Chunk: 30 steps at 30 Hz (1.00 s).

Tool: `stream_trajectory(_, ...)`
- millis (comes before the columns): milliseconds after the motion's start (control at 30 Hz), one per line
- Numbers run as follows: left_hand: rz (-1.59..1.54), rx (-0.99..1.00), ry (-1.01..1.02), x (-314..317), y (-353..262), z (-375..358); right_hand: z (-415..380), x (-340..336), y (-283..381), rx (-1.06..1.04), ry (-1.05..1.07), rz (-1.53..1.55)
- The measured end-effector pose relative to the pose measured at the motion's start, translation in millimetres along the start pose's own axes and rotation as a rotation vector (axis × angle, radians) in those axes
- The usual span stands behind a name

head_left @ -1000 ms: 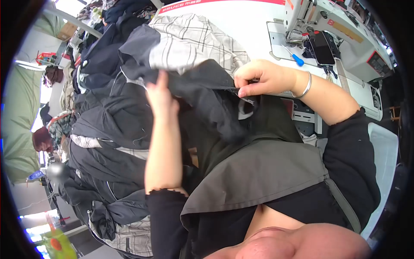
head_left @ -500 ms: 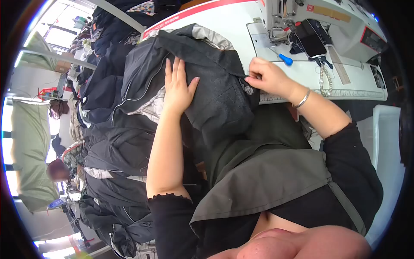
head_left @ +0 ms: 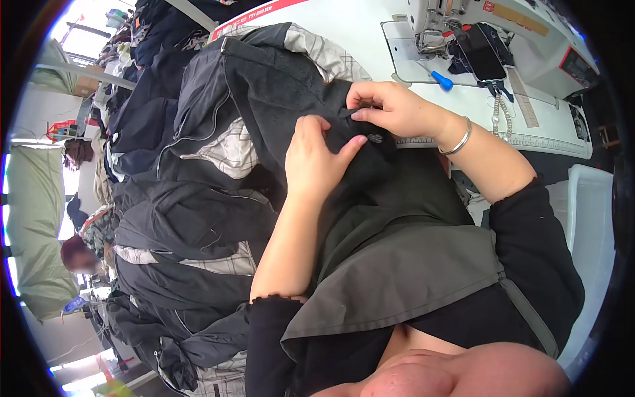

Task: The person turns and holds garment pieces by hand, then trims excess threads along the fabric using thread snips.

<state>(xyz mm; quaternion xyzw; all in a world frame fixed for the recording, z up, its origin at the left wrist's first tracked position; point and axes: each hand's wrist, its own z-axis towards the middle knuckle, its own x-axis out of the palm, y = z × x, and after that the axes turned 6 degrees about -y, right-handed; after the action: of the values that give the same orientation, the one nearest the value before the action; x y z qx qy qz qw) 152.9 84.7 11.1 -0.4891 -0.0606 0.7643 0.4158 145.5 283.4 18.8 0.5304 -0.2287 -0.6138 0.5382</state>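
Under the white sewing machine (head_left: 509, 33), the white bench (head_left: 403, 112) carries a blue-handled screwdriver (head_left: 441, 80) and a black phone (head_left: 481, 56); dark garments are heaped to my left. The dark grey zippered garment with plaid lining (head_left: 278, 83) lies over the bench's near edge and my lap; my right hand (head_left: 395, 109) pinches a fold of it between thumb and fingers, while my left hand (head_left: 314, 153) rests on it just beside, fingers curled and thumb spread.

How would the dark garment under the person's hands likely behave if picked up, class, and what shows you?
The dark garment would probably flop, since it lies in soft creases. The right hand pinches up a small fold, so lifting there would likely leave the rest sagging. It seems unlikely to roll, being spread out.
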Motion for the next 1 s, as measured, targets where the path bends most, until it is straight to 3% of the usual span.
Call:
stream_trajectory(67, 0.177, -0.001, 0.057, -2.1, -6.7, 6.1, 2.6, 3.3, 5.9, 0.018, 0.081, 0.118)
stream_trajectory(133, 0.175, -0.02, 0.108, -1.4, -3.2, 9.0, 6.6, 0.1, 19.8, 0.04, 0.1, 0.046)
stream_trajectory(233, 0.237, 0.138, 0.128, -3.3, 7.1, 4.4, 7.6, -4.9, 29.0, -0.255, 0.176, -0.569)
stream_trajectory(333, 0.256, 0.17, 0.189, -17.1, -2.2, -4.6, 14.7, -19.5, 31.2, -0.292, 0.365, -0.703)
stream_trajectory(400, 0.23, 0.184, 0.17, -20.7, -4.1, -7.8, 13.0, -13.2, 29.9, -0.292, 0.334, -0.641)
stream_trajectory(467, 0.211, 0.177, 0.186, -23.4, 3.7, -10.1, 6.0, 0.4, 45.3, -0.593, 0.278, -0.556)
stream_trajectory(533, 0.216, 0.184, 0.196, -31.3, 6.6, -15.1, 15.3, -20.2, -1.7, -0.436, 0.126, -0.563)
stream_trajectory(700, 0.234, 0.147, 0.199, -37.9, 18.8, -22.4, 12.7, -30.1, 7.6, -0.447, 0.111, -0.743)
stream_trajectory(800, 0.211, 0.149, 0.182, -34.2, 12.9, -23.1, 13.6, -21.6, -5.2, -0.453, 0.033, -0.701)
stream_trajectory(867, 0.147, 0.226, 0.144, -25.7, 13.9, -24.5, 6.4, 7.6, 18.3, -0.672, 0.023, -0.523)
stream_trajectory(933, 0.12, 0.233, 0.156, -32.4, 16.9, -29.7, 4.5, 0.0, 43.9, -0.588, 0.178, -0.573)
stream_trajectory(1000, 0.199, 0.2, 0.103, -48.9, 25.6, -28.7, 18.3, -26.6, 4.7, -0.338, -0.138, -0.698)
